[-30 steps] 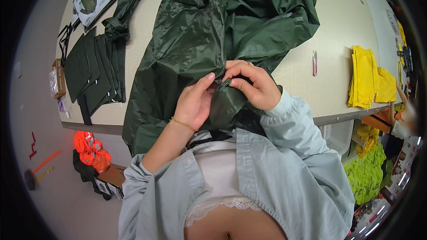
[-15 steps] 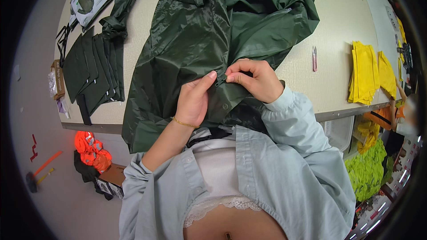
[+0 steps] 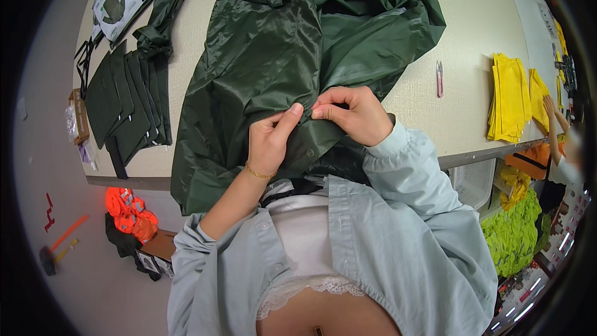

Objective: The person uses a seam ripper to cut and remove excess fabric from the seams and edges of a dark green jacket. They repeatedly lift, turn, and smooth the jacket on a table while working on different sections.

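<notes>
Both hands pinch one seam of the glossy dark green raincoat (image 3: 273, 68) at frame centre: left hand (image 3: 272, 140) and right hand (image 3: 351, 114), thumbs now nearly meeting where earlier they stood apart, so the edges look drawn together. Any fastener is hidden under the fingers. The coat spreads up the beige worktop (image 3: 472, 56).

Glossy dark green raincoat (image 3: 280, 56) of plain, unpatterned fabric. Beige flat bench (image 3: 472, 37). Bright yellow folded cloth stack (image 3: 509, 96). Dark green flat folded pouches (image 3: 127, 102). Light blue shirt sleeve (image 3: 410, 168).
</notes>
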A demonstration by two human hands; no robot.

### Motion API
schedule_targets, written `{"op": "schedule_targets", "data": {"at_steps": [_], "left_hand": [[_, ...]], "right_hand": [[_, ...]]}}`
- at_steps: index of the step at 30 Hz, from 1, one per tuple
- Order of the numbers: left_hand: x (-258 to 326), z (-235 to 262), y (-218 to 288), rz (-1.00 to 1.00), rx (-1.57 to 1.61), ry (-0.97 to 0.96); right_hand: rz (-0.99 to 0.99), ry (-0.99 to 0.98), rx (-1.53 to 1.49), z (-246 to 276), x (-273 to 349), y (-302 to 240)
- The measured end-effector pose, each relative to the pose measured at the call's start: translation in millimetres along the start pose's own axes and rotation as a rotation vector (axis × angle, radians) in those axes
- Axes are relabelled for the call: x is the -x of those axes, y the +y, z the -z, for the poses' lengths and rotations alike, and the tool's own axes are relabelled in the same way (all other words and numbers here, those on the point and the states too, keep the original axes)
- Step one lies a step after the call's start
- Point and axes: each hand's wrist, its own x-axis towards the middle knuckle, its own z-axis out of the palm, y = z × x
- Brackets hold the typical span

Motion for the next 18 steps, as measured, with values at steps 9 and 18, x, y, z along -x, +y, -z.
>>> {"op": "schedule_targets", "data": {"at_steps": [9, 18], "left_hand": [[0.5, 2.4, 1.2, -0.175, -0.197, 0.024], [-0.5, 6.4, -7.1, -0.09, -0.091, 0.01]], "right_hand": [[-0.06, -0.038, -0.018, -0.2, -3.8, 0.5], [-0.146, -0.096, -0.042, -2.1, -8.7, 1.2]]}}
